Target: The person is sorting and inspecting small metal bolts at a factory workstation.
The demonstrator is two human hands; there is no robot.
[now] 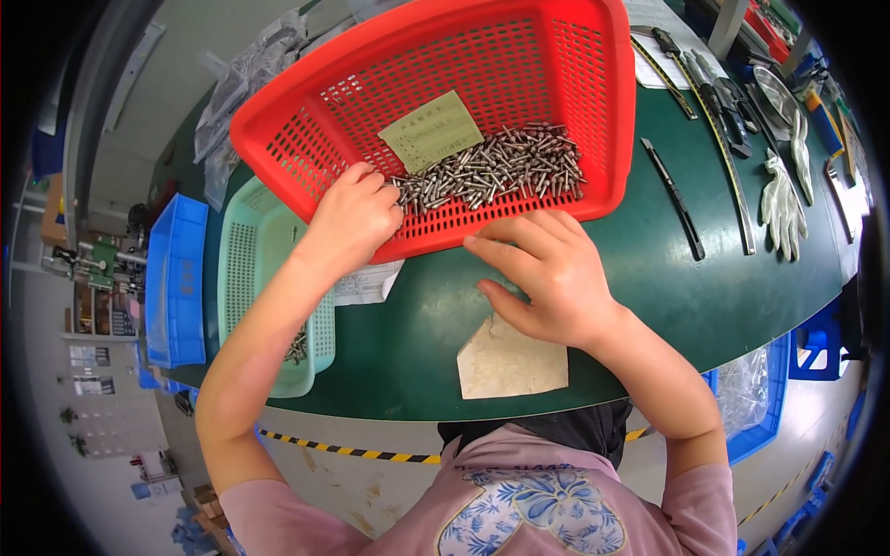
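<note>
Metal pins (519, 167) lay in the red basket (601, 93), upper centre of the frame; the left hand (357, 215) curled its fingers beside them, grip impossible to tell; the right hand (549, 278), fingers released, was at the basket's lower rim

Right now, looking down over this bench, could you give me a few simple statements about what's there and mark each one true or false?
1. The red basket holds a heap of small metal pieces. True.
2. The paper card in that basket is bright blue. False: it is yellowish green.
3. The left hand is at the left end of the heap. True.
4. The right hand is clenched into a fist. False: it is open, its thumb spread away.
5. The pale glove lies left of the red basket. False: it lies to the right.
</note>
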